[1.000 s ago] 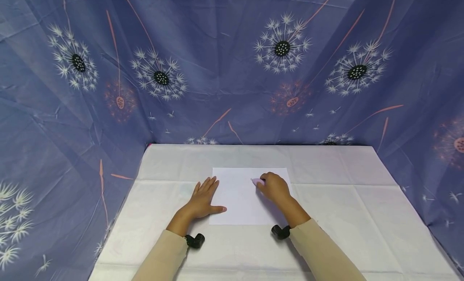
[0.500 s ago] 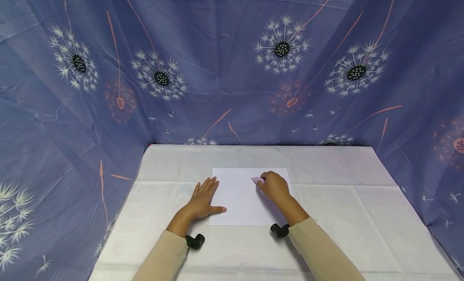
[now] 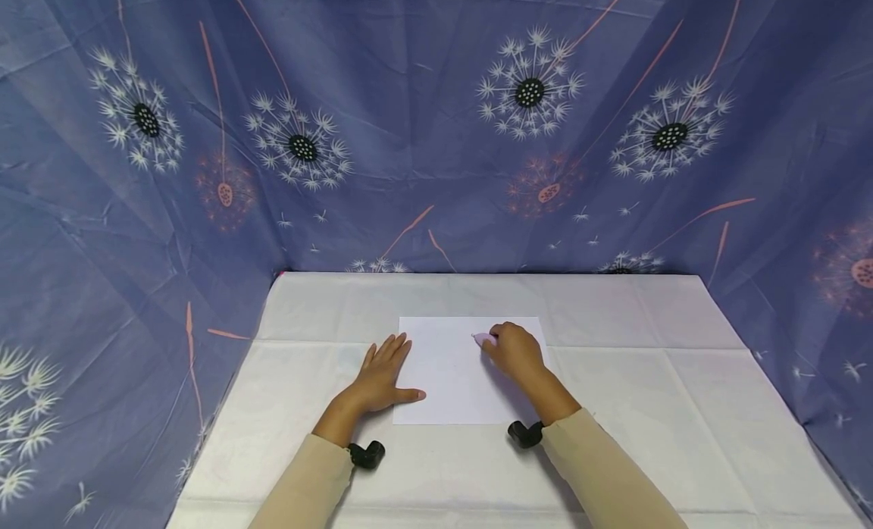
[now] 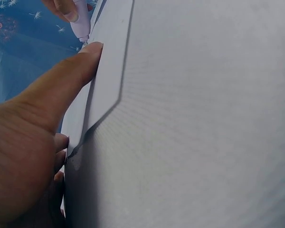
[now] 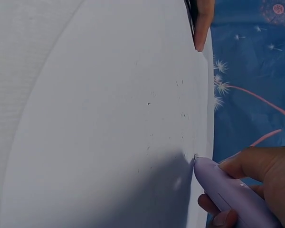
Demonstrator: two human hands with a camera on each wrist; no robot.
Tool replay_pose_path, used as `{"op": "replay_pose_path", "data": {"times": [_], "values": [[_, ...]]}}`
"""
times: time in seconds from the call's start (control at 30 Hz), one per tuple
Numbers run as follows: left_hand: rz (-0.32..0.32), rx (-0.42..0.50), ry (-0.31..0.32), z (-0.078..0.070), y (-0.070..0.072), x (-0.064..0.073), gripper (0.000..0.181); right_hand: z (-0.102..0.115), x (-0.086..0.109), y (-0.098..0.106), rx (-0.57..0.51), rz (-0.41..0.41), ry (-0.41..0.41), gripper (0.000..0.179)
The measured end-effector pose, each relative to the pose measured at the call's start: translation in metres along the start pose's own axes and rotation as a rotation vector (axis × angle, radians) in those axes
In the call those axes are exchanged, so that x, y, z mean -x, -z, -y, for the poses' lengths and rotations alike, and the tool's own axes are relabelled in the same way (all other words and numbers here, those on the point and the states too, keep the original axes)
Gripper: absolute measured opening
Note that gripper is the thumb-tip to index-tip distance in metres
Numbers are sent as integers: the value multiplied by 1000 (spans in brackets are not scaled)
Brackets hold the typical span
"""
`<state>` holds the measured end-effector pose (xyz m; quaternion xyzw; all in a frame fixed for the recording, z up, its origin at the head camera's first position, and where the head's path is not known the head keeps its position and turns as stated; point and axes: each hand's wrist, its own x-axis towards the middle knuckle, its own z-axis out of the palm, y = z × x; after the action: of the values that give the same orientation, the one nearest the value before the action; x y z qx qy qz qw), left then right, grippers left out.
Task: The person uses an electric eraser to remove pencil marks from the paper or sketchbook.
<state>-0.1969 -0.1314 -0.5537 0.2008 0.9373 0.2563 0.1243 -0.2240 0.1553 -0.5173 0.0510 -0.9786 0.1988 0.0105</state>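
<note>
A white sheet of paper [image 3: 443, 370] lies on the table. My left hand [image 3: 379, 381] rests on its left side, fingers spread and thumb reaching over the sheet. My right hand [image 3: 516, 352] grips a chunky lavender pen-shaped tool [image 5: 228, 190] over the upper right part of the paper. Its small metal tip is at the sheet's surface in the right wrist view, and the exact kind of tool I cannot tell. Short dark specks and marks [image 5: 149, 103] dot the paper there. The left wrist view shows the left thumb [image 4: 80, 64] along the paper, with the tool beyond it.
A white cloth with fold creases covers the table [image 3: 634, 408]. Behind and beside it hangs a blue curtain [image 3: 423, 135] printed with dandelions. Black wrist cameras [image 3: 368, 454] sit below both hands, at the cuffs of the beige sleeves [image 3: 303, 483].
My right wrist has shifted very slightly to the left, still gripping the lavender tool at almost the same spot. My left hand stays in place on the paper.
</note>
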Motion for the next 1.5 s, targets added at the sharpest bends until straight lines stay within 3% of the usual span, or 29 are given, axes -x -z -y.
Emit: {"op": "replay_pose_path", "data": {"times": [0.37, 0.7, 1.1, 1.5], "values": [[8, -5, 2, 2, -2, 1, 106, 2, 3, -2, -6, 21, -25, 26], [-1, -8, 3, 3, -4, -1, 107, 2, 2, -3, -11, -23, -3, 33], [5, 0, 0, 2, -1, 1, 106, 4, 5, 1, -27, 44, -16, 27], [2, -5, -8, 1, 0, -1, 106, -1, 3, -3, -11, -41, 17, 26]]}}
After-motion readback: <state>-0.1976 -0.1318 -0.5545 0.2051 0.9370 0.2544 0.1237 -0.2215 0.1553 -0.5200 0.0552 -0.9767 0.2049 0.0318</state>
